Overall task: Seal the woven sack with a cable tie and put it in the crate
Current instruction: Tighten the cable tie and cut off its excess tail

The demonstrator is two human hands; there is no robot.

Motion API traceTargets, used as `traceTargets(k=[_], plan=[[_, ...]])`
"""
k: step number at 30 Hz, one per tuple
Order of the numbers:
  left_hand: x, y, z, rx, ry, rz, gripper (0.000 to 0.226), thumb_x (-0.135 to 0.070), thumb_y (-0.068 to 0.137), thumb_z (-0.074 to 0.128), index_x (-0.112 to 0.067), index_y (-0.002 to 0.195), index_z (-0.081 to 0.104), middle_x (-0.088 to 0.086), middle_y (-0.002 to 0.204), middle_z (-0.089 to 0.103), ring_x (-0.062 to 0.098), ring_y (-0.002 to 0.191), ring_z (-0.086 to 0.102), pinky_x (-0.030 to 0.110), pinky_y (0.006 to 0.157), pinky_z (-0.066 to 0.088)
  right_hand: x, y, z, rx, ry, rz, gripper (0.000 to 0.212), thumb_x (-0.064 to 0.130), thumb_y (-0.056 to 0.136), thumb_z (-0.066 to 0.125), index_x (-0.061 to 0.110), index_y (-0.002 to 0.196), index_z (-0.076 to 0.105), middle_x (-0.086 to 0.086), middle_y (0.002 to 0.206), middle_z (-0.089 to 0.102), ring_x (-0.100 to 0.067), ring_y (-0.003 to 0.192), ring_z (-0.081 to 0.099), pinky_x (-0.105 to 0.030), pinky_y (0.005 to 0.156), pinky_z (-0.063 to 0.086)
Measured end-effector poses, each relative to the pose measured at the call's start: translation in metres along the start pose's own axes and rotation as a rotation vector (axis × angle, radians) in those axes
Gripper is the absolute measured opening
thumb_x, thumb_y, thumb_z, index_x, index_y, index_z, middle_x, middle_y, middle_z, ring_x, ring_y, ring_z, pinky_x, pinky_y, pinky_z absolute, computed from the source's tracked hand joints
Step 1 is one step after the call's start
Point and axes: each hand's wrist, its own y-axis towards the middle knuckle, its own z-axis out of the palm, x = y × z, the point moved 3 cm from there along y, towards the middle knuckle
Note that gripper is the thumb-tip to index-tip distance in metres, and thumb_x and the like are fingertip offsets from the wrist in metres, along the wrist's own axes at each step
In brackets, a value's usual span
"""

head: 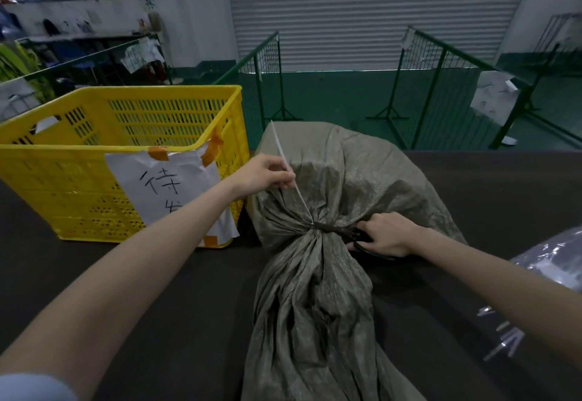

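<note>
I am pinching the white plastic cable tie (pixel 291 177) tight in my left hand (pixel 264 175) while my right hand (pixel 389 234), fingers wrapped on dark scissors (pixel 341 230), is snipping at the neck of the grey-green woven sack (pixel 330 180) lying beside the yellow plastic crate (pixel 94 155), so next I think I lift it in.

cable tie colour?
White. The cable tie shows clearly in the head view, pinched in the left hand above the sack.

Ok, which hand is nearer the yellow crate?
Left. The left hand pinches the cable tie just right of the crate; the right hand holds scissors on the sack's far side.
</note>
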Motion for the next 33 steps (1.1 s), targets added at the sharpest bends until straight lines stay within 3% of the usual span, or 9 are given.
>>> traceTargets(k=[7, 13, 19, 24, 33], plan=[[-0.011, -0.002, 0.002, 0.027, -0.005, 0.029, 0.017, -0.009, 0.092, 0.06, 0.006, 0.096, 0.065, 0.009, 0.084, 0.071, 0.002, 0.067, 0.065, 0.012, 0.064, 0.05, -0.011, -0.006, -0.007, -0.041, -0.071, -0.043, 0.067, 0.074, 0.083, 0.033, 0.015, 0.102, 0.057, -0.011, 0.099, 0.067, -0.031, 0.095, 0.063, -0.035, 0.074, 0.044], [-0.016, 0.001, 0.006, 0.053, 0.029, 0.064, 0.016, -0.011, 0.091, 0.061, 0.004, 0.095, 0.066, 0.01, 0.087, 0.072, 0.015, 0.079, 0.066, 0.025, 0.079, 0.054, -0.018, 0.003, -0.014, -0.084, -0.163, -0.096, 0.066, 0.074, 0.083, 0.031, 0.015, 0.101, 0.055, -0.011, 0.101, 0.067, -0.031, 0.095, 0.064, -0.034, 0.074, 0.045], [-0.021, 0.001, 0.006, 0.079, 0.071, 0.065, 0.017, -0.012, 0.091, 0.062, 0.004, 0.095, 0.067, 0.011, 0.09, 0.073, 0.012, 0.081, 0.068, 0.015, 0.075, 0.052, -0.016, 0.018, -0.014, -0.121, -0.242, -0.231, 0.065, 0.072, 0.085, 0.03, 0.014, 0.096, 0.056, -0.009, 0.095, 0.069, -0.03, 0.088, 0.065, -0.036, 0.072, 0.048], [-0.021, 0.0, 0.009, 0.102, 0.101, 0.067, 0.015, -0.01, 0.091, 0.061, 0.004, 0.093, 0.067, 0.006, 0.085, 0.072, -0.001, 0.07, 0.066, 0.009, 0.067, 0.047, -0.017, 0.023, -0.018, -0.118, -0.286, -0.317, 0.063, 0.071, 0.085, 0.029, 0.015, 0.098, 0.055, -0.009, 0.094, 0.07, -0.031, 0.087, 0.065, -0.036, 0.071, 0.048], [-0.018, 0.001, 0.007, 0.065, 0.114, 0.088, 0.014, -0.012, 0.09, 0.063, 0.001, 0.09, 0.068, 0.006, 0.085, 0.073, 0.004, 0.075, 0.067, 0.01, 0.071, 0.048, -0.016, 0.026, -0.007, -0.122, -0.225, -0.287, 0.072, 0.077, 0.076, 0.019, 0.016, 0.096, 0.052, -0.01, 0.095, 0.069, -0.034, 0.088, 0.065, -0.036, 0.072, 0.048]])
